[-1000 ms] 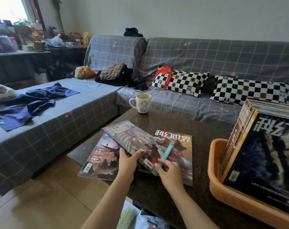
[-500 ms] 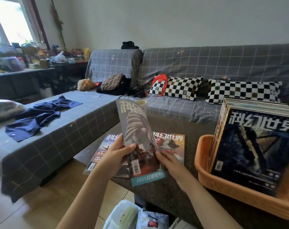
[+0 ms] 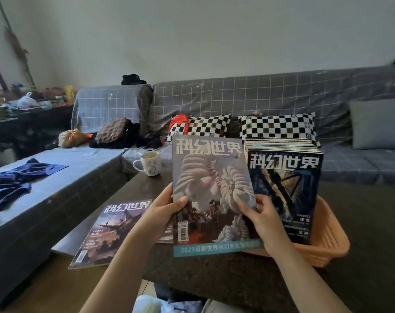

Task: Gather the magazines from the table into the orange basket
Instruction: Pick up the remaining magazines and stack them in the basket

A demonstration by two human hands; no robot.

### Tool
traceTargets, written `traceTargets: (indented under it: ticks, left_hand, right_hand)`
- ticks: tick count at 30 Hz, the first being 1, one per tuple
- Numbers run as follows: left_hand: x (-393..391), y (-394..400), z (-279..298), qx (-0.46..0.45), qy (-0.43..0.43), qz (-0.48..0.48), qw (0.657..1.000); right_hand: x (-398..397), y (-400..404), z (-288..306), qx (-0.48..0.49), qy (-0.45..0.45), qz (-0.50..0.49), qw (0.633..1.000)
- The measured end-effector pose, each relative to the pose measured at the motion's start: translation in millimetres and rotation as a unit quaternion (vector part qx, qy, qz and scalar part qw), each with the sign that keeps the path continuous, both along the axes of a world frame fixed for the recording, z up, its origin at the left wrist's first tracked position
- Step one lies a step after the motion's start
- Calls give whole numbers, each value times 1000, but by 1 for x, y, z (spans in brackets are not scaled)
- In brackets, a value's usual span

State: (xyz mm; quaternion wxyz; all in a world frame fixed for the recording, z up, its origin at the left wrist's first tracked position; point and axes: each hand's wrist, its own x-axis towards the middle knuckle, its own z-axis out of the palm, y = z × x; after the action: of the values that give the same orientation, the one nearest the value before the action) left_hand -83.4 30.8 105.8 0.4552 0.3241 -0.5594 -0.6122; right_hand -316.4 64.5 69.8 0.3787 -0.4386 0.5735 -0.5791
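Left hand [image 3: 163, 207] curled on the left edge of the held magazine [image 3: 211, 195], thumb flat across the cover, other fingers hidden behind. Right hand [image 3: 260, 219] pinching the right edge, thumb on the front, fingers wrapped behind. Held magazine upright at frame centre, cover toward the camera, lifted clear of the table [image 3: 214, 274]; its right edge overlaps the front of the upright stack [image 3: 284, 184] in the orange basket [image 3: 329, 247], though whether it touches cannot be told. Basket at right of centre, on the table, its near rim just beside the right wrist; stack filling most of it, with a strip of bare mesh floor at the right end. Lower left of centre: another magazine [image 3: 111, 231] flat on the table, its near corner overhanging the table's left edge. A sliver of one more [image 3: 167, 236] peeking out behind the left wrist. White mug [image 3: 149, 163] near the table's far left corner, well apart from the hands. Open dark tabletop to the right of the basket and along the near edge. Grey checked sofa [image 3: 259, 102] along the back and left.
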Motion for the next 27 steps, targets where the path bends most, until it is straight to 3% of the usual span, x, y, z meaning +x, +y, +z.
traceTargets:
  ticks: [11,16,22,27]
  left_hand:
    - [-108,-30,-2,-104,-106,48,988]
    - [-151,-48,-9,-151,-194,107,963]
    - [-183,-50,-42,-160,-289,163,930]
    - [-187,-56,-60,-165,-306,156,924]
  right_hand:
    - [-102,25,17,7,98,-129,987]
    - [-126,19,11,19,151,-184,971]
    - [-142,10,-15,65,235,-221,944]
    - [-147,0,-27,68,272,-221,934]
